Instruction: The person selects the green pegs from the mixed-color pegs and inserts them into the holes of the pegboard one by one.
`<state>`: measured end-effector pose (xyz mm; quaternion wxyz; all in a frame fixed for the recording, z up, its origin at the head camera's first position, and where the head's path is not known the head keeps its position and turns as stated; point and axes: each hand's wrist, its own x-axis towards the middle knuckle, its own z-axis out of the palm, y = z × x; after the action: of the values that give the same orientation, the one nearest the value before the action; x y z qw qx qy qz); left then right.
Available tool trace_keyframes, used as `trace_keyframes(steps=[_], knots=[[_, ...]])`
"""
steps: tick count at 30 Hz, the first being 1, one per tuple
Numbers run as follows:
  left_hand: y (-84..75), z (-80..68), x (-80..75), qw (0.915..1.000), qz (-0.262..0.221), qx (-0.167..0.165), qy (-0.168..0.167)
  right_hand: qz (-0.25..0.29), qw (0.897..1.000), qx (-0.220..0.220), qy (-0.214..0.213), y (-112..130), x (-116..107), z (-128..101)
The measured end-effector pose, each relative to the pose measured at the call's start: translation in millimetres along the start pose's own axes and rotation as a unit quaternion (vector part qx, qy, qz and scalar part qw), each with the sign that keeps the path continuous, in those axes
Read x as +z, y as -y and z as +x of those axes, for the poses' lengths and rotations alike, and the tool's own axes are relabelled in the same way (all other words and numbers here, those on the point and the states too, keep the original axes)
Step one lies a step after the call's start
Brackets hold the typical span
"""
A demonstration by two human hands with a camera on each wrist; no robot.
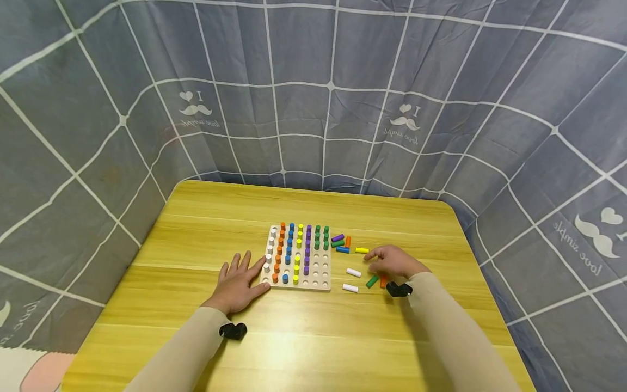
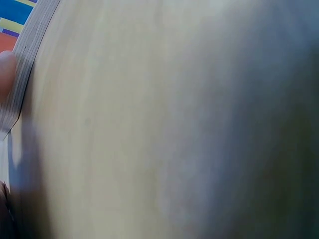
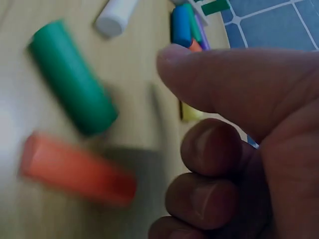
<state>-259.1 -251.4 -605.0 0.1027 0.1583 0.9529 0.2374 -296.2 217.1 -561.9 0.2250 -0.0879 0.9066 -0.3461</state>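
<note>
Right hand (image 1: 392,262) curled, empty, over green peg (image 1: 372,281); left hand (image 1: 238,281) flat beside pegboard (image 1: 320,272).

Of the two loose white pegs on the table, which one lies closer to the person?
The white peg beside the board's near right corner; the other white peg lies farther up the table.

Smooth painted wooden pegs (image 1: 353,272), wood-grain table (image 1: 313,337)

L wrist view mostly blur; peg board (image 2: 27,55) cut off at left edge. Orange peg (image 3: 75,169) blurred; yellow peg (image 3: 192,112) half hidden behind right hand (image 3: 239,144).
</note>
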Motion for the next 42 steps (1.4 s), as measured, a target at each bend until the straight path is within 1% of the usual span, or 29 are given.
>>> trace_keyframes(steps=[2, 5, 9, 16, 21, 28, 35, 42], knots=[[-0.6, -0.3, -0.8, 1.0, 0.001, 0.001, 0.0, 0.013, 1.0, -0.002, 0.012, -6, 0, -7], [-1.4, -0.6, -1.8, 1.0, 0.004, -0.001, 0.003, 0.022, 1.0, -0.004, 0.016, -12, 1, -14], [-3.3, -0.7, -1.9, 1.0, 0.006, -0.001, 0.001, 0.021, 1.0, -0.005, 0.021, -14, 6, -20], [-5.8, -2.7, -1.6, 0.9999, 0.01, -0.004, 0.001, -0.028, 1.0, -0.013, 0.002, -9, 13, -23], [-6.0, -2.6, -2.0, 1.0, 0.002, -0.004, 0.001, -0.056, 0.998, -0.003, -0.006, -7, 15, -23], [-5.7, -1.6, -1.1, 1.0, -0.004, -0.005, 0.003, -0.046, 0.999, 0.005, -0.015, -8, 18, -20], [-6.3, -2.3, -1.7, 1.0, -0.005, -0.005, 0.001, -0.051, 0.998, -0.003, -0.023, -12, 18, -20], [-5.1, -2.1, 0.0, 1.0, -0.004, -0.007, 0.0, -0.026, 0.999, -0.008, -0.029, -10, 15, -21]])
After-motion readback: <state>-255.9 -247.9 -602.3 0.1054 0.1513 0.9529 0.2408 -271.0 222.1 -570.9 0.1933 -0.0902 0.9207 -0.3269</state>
